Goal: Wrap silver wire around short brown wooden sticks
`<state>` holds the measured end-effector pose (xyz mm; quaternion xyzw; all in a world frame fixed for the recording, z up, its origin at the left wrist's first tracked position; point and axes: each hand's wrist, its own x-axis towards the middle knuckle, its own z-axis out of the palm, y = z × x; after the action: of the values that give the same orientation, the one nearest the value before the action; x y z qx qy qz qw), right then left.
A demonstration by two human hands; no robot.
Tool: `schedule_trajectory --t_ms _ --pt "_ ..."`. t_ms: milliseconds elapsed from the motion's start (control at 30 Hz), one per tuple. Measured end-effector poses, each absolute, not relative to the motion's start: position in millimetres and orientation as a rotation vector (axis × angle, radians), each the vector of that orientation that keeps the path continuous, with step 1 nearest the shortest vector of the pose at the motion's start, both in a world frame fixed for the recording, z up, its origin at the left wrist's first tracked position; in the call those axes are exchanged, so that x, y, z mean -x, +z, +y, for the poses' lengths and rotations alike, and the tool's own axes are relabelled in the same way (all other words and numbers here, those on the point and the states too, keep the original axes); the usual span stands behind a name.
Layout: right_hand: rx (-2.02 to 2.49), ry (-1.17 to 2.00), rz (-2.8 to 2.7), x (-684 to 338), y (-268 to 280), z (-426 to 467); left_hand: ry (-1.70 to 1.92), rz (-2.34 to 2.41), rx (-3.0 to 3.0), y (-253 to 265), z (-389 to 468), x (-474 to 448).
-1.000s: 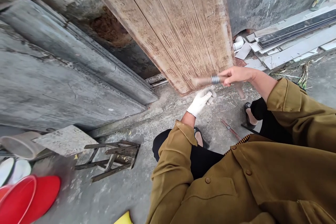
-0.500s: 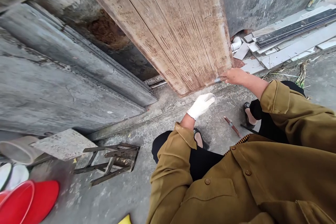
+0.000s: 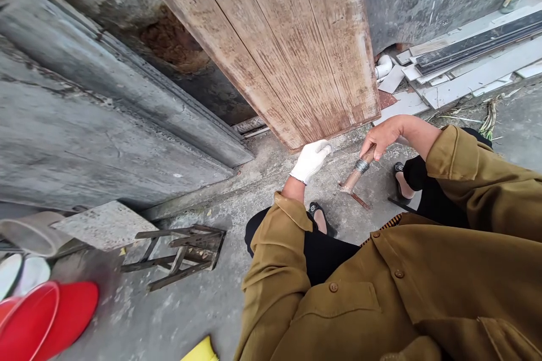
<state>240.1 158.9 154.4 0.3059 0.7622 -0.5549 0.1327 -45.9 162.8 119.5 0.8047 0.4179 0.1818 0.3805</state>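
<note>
Biggest first: weathered grey panel along L side, then brown wooden panel, bottom edge at floor, facing the person; prob. leans on the wall so its face is reachable. Strip pile lies at the wall's foot on the R, prob. stacked there to keep floor free. Small wooden stool stands off to L, apart from the work.

Left hand, white glove, is at the panel's bottom edge, fingers curled in; glove prob. for rough wood or grit. Right hand, bare, has fingers closed round the upper end of wire-bound tool, which slants down twd floor, in front of panel and btwn the shoes. Held by the end, I'd guess, for reach; wire prob. reinforces the handle. Reddish bar sits at tool's low end, crosswise.

Hard to make out: red plastic item & yellow item cut off by frame; panel's top out of view too. Can't tell if bar is fixed to tool or just lies under it, nor if tool touches floor. Left fingertips hidden: can't tell if they pinch smth or touch the panel.
</note>
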Motion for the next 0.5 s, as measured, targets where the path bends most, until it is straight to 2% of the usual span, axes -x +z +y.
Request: schedule_trajectory --t_ms 167,300,400,500 --pt "-1.006 -1.827 2.393 -239.6 169.1 156.0 0.516 1.023 -1.817 104.3 161.4 34.6" --pt "-1.632 -1.865 2.602 -238.1 165.8 162.3 0.465 0.871 -1.601 95.8 149.5 20.9" --pt "-2.189 -1.386 2.553 -240.2 158.1 170.1 0.396 0.692 -1.560 98.5 140.1 15.6" --pt "-2.230 -0.764 2.366 -243.7 149.7 173.9 0.380 0.677 -1.595 106.5 137.9 18.9"
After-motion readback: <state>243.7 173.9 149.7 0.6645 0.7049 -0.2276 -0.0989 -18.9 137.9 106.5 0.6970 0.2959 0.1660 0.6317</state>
